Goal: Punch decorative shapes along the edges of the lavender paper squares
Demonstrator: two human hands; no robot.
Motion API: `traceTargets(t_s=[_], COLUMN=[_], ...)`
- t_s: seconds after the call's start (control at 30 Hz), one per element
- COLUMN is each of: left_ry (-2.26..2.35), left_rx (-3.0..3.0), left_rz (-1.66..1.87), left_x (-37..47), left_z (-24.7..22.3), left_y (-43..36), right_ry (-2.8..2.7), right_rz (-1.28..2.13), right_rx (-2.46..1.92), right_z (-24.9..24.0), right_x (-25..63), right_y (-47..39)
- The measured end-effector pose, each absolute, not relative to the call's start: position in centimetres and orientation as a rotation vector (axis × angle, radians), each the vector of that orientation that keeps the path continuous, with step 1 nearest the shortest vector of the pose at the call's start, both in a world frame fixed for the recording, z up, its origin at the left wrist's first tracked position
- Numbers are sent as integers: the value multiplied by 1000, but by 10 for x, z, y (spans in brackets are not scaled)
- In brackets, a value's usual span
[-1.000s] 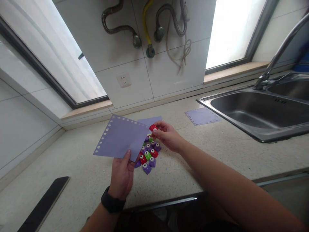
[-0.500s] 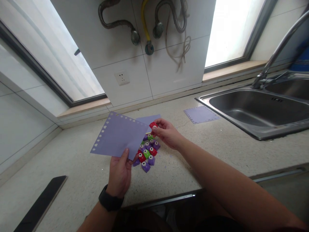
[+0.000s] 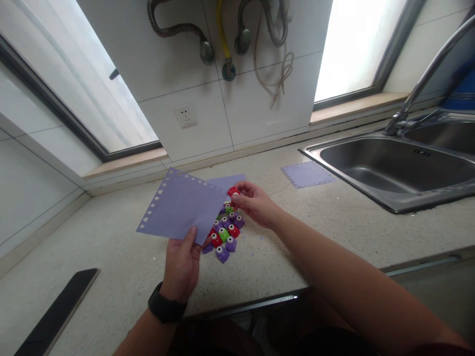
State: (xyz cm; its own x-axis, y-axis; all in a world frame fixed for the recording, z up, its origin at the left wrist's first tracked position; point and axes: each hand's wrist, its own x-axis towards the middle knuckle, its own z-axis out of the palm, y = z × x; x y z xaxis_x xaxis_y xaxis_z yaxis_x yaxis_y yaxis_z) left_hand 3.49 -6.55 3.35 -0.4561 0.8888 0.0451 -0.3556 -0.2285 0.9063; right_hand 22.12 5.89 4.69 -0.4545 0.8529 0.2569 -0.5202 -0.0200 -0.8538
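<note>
My left hand (image 3: 182, 264) pinches the lower right corner of a purple sheet of paper (image 3: 178, 205), thumb on top. Small shapes are punched out along the sheet's left and top edges. A red craft punch (image 3: 233, 192) is between the thumb and fingers of my right hand (image 3: 254, 202), right at the sheet's right-hand edge; whether paper sits in its slot I cannot tell. Below lie several purple, green and red craft punches, among them a green punch (image 3: 223, 234) and a purple punch (image 3: 222, 254). The sheet hides part of this group.
Behind the held sheet lies another purple sheet (image 3: 232, 181). A sheet with punched edges (image 3: 307, 174) rests near the steel sink (image 3: 361, 170) on the right. At the left front is a long black strip (image 3: 59, 311). Pipes and a socket (image 3: 185, 116) are on the wall.
The view has shifted slightly. Both hands keep their grip, on the sheet and the red punch, with hardly any movement relative to each other.
</note>
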Motion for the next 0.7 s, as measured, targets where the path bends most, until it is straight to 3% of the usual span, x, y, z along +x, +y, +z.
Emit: traceTargets(t_s=[0.7], left_ry=[1184], left_rx=[765], left_rz=[1697], left_x=[37], left_z=[32], left_y=[-67], right_ry=[-1301], right_rz=[1799], right_rx=[-371], right_z=[41], right_x=[218], right_y=[56])
